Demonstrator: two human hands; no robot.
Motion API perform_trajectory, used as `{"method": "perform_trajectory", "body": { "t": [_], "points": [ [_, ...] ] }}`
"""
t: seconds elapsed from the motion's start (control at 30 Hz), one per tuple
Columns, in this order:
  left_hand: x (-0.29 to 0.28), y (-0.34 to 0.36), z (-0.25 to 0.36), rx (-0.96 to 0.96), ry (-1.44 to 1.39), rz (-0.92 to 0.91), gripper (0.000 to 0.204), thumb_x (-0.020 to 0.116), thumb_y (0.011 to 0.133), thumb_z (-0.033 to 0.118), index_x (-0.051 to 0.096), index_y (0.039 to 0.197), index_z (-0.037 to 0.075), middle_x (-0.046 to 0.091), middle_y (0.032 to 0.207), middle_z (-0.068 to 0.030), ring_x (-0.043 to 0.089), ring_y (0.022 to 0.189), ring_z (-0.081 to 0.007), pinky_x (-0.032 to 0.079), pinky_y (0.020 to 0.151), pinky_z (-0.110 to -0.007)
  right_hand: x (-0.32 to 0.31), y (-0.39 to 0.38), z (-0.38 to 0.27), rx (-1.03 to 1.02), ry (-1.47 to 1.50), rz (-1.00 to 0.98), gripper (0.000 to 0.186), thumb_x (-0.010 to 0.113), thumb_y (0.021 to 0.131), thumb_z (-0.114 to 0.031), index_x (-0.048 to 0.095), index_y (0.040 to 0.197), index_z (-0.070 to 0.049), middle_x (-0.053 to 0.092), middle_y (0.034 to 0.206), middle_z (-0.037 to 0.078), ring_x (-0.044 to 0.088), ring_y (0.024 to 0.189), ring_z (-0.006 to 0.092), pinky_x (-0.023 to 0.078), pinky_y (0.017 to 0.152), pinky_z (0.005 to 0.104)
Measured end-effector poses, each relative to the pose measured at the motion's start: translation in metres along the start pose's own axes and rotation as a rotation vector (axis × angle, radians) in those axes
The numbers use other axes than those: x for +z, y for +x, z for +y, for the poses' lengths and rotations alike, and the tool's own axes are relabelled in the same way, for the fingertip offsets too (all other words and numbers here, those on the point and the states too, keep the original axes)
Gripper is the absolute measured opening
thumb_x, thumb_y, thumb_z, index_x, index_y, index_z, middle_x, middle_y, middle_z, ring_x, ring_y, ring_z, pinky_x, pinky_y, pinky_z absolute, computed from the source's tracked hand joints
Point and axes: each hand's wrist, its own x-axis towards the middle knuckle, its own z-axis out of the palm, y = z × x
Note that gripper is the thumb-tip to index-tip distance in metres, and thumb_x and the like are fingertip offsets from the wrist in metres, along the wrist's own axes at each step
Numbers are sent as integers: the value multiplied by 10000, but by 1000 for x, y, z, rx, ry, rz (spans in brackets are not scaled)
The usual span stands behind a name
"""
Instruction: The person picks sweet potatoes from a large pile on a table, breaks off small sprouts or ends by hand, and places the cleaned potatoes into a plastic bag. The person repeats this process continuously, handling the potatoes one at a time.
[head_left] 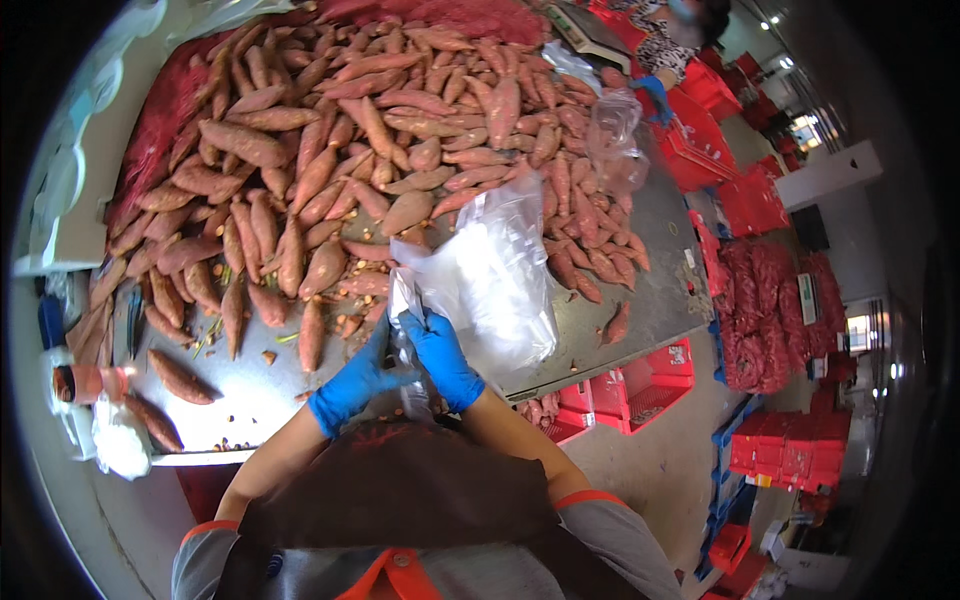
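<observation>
Both hands wear blue gloves and are close together in front of my apron, at the table's near edge. My right hand (pixel 443 352) grips the gathered edge of a clear plastic bag (pixel 505 290), whose crumpled body spreads to the right over the table. My left hand (pixel 352 382) is curled at the same gathered plastic, its thumb reaching across it; part of its grip is hidden. Beyond the hands lies a large heap of reddish sweet potatoes (pixel 410 210). A few loose sweet potatoes (pixel 180 376) rest at the table's near left.
The metal table (pixel 650 290) carries scraps and a scale (pixel 590 38) at its far edge. Red crates (pixel 645 385) stand below its right side. Red mesh sacks (pixel 755 310) are piled farther right. Another person's gloved hand (pixel 655 95) is at the far right corner.
</observation>
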Motion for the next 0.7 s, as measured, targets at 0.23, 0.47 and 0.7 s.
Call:
{"method": "perform_trajectory", "body": {
  "t": [0.23,0.47,0.7],
  "points": [
    [-31,13,-35,-66,-368,501,308,484,822,-65,536,1124,-26,619,915,-64,579,756,-147,485,671,-268,-13,-5,-11,-468,-416,-219,485,673,812,-223,501,1206,1,549,1124,115,600,918,190,502,753,295],
    [-37,-28,40,-41,-774,606,347,542,796,26,568,1141,8,646,992,-102,638,845,-207,529,774,-325,-112,24,49,-540,-1179,321,309,615,766,-134,612,1073,-94,598,1020,128,599,872,276,492,762,341],
    [-106,-63,19,72,-771,578,414,506,785,90,523,1180,-34,621,1046,-126,614,922,-263,513,810,-369,-138,35,-33,-232,-450,250,184,602,851,-184,668,928,-31,669,890,58,553,674,98,441,621,242]
  ]
}}
